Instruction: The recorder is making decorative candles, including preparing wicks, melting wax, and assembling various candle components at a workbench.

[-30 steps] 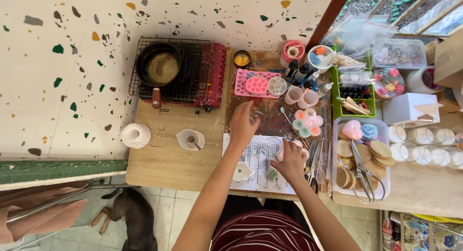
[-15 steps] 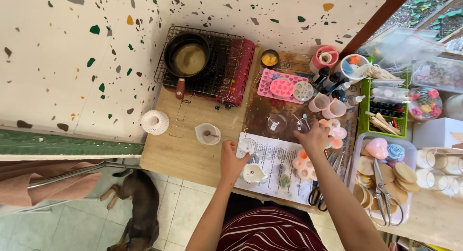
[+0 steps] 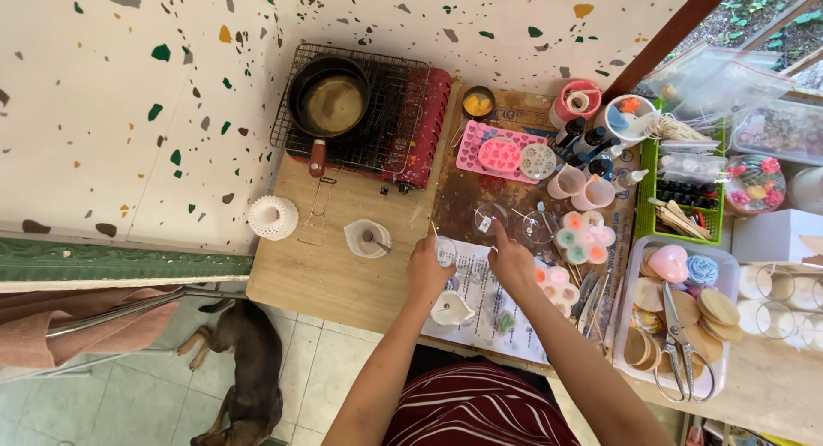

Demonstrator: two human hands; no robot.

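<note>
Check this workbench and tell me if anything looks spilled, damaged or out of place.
The brown work mat is blotched with pale stains, like old spills. The printed sheet under the left hand and right hand lies askew and overhangs the table edge. Nothing looks broken or freshly spilled.

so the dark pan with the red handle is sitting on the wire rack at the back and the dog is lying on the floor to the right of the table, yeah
Not quite. The head view shows the dark pan on the wire rack at the back, as you say, but the dog is lying on the floor to the left of the table, not the right.
</note>
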